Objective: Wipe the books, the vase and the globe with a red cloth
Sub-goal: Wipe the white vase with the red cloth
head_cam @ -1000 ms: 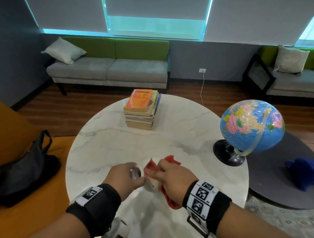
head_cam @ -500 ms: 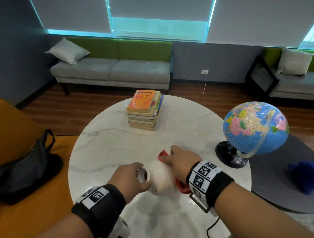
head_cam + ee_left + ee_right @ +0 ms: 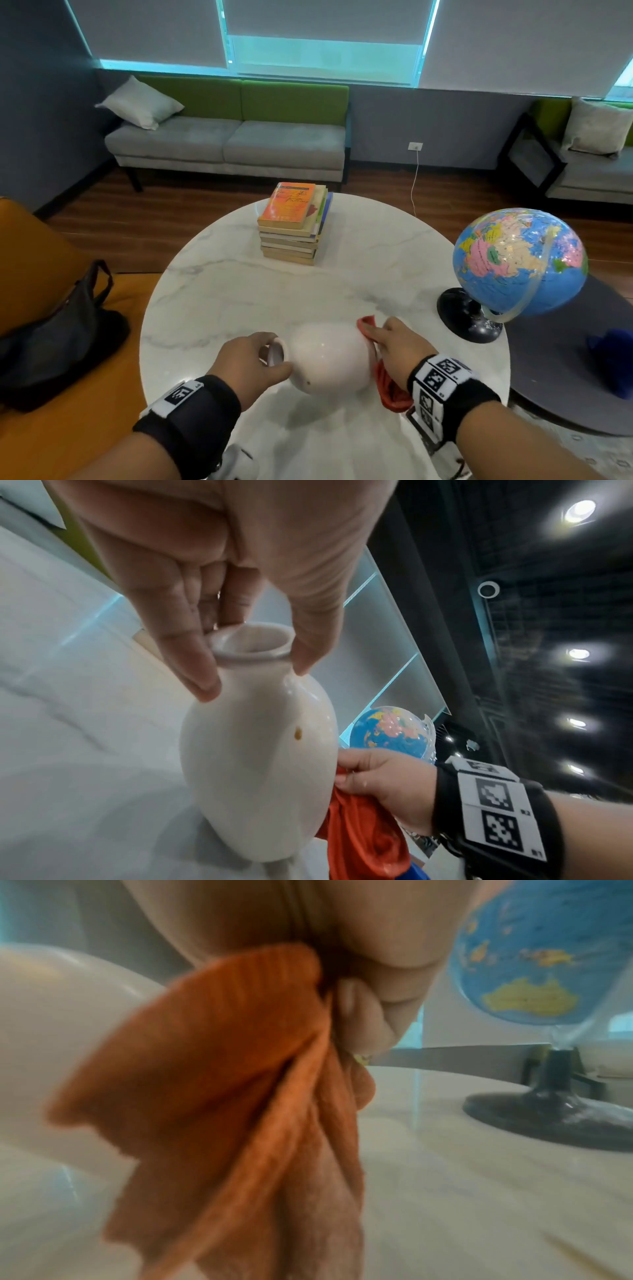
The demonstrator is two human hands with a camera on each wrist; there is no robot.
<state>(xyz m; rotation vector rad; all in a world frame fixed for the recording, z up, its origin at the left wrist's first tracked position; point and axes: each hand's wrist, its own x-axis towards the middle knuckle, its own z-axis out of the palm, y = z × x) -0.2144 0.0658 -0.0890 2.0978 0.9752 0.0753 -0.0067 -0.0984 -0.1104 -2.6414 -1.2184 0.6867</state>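
Note:
A white vase (image 3: 329,359) (image 3: 257,764) (image 3: 58,1031) is tipped on its side above the marble table (image 3: 239,291), mouth to the left. My left hand (image 3: 253,359) (image 3: 240,647) grips its neck just under the rim. My right hand (image 3: 394,349) (image 3: 383,783) holds the bunched red cloth (image 3: 387,387) (image 3: 363,831) (image 3: 222,1096) against the vase's bottom end. The stack of books (image 3: 294,229) lies at the far side of the table. The blue globe (image 3: 517,263) (image 3: 394,734) (image 3: 548,950) stands on a black base at the right edge.
A black bag (image 3: 61,335) lies on the orange seat at my left. A grey and green sofa (image 3: 233,140) stands beyond the table, another seat (image 3: 582,161) at the far right. A dark rug (image 3: 582,359) lies under the globe's side, with a blue thing (image 3: 613,359) on it.
The vase has been tipped further, its bottom swung to the right. My right hand with the cloth has slid from near the neck along the body to the bottom end.

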